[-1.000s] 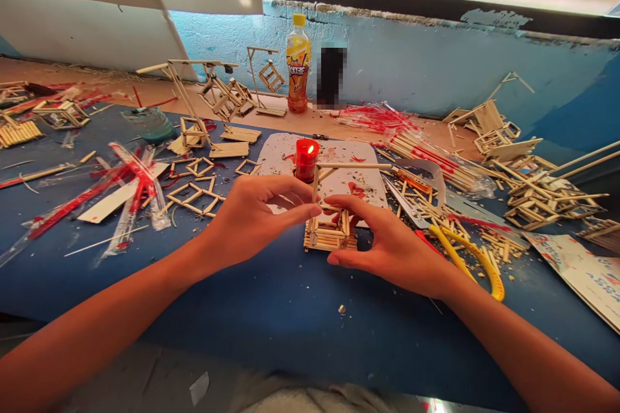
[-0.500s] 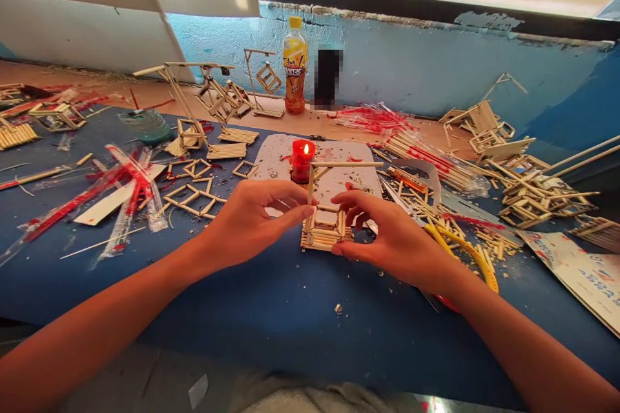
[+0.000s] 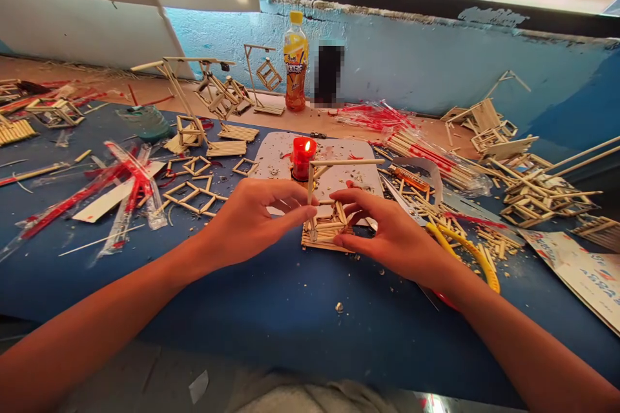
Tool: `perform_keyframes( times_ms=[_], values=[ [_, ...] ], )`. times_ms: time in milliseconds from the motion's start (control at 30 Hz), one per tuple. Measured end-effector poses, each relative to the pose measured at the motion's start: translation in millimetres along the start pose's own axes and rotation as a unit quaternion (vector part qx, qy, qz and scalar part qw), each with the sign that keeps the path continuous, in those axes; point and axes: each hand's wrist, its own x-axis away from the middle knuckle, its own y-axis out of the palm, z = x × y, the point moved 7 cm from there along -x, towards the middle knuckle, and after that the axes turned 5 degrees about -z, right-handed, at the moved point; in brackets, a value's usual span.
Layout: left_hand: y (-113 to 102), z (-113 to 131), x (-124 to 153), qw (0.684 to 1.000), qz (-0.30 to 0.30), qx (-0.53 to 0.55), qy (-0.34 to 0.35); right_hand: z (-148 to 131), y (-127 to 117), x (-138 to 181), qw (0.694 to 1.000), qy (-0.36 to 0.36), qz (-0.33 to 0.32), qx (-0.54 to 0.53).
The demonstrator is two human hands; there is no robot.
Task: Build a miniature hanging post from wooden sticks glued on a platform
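Note:
In front of me stands a small model of wooden sticks: a raft-like stick base (image 3: 325,242), an upright post with a horizontal stick arm (image 3: 346,162) on top. My left hand (image 3: 264,219) is closed, thumb and fingertips pinching the post near its lower part. A small stick cube frame (image 3: 334,214) sits over the base, tilted. My right hand (image 3: 382,222) grips its right side between thumb and fingers, which partly hide it. Just behind the model, a lit red candle (image 3: 303,161) stands on a whitish board (image 3: 271,148).
Yellow-handled scissors (image 3: 467,251) and loose cut sticks (image 3: 498,242) lie to the right. Stick frames (image 3: 194,193) and red plastic wrappers (image 3: 130,187) lie left. Farther back are a drink bottle (image 3: 295,64), bundled sticks (image 3: 431,155) and finished-looking stick models (image 3: 533,197).
The cube frame has tipped from level to tilted in my right hand, whose thumb and fingers have shifted slightly. My left hand keeps its place on the post.

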Motion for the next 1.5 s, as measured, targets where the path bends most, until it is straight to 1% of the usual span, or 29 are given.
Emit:
perform_keyframes(
  times_ms=[200, 433, 600, 767, 1033, 1200, 1300, 1500],
  values=[
    [0.6, -1.8, -1.5, 1.0, 0.002, -0.014, -0.004, 0.3, 2.5, -0.4, 1.0, 0.008, -0.005, -0.021],
    [-0.3, -2.0, -0.9, 0.999, 0.007, -0.034, 0.008, 1.0, 3.1, -0.5, 1.0, 0.021, -0.015, -0.014],
    [0.3, 1.6, -0.8, 0.998, 0.002, -0.055, 0.029, -1.2, 2.2, -1.0, 1.0, -0.015, -0.011, 0.006],
    [0.7, 1.5, -0.8, 0.998, -0.002, -0.06, 0.031, 3.4, 2.3, -3.1, 1.0, 0.002, -0.012, -0.007],
    [2.9, -1.9, 1.7, 0.997, -0.033, -0.074, 0.01, 0.0, 4.6, -2.2, 0.998, -0.003, -0.045, 0.039],
    [3.7, -3.7, 2.4, 0.997, -0.038, -0.071, -0.004, -1.9, 4.4, -2.4, 0.997, -0.003, -0.044, 0.059],
    [4.1, -2.0, 2.6, 0.997, -0.04, -0.063, 0.0, -1.0, 5.6, -2.4, 0.997, 0.003, -0.046, 0.069],
    [3.2, -0.7, 5.4, 0.997, -0.04, -0.059, 0.003, -4.5, 8.2, -1.7, 0.995, -0.026, -0.04, 0.091]
  ],
)
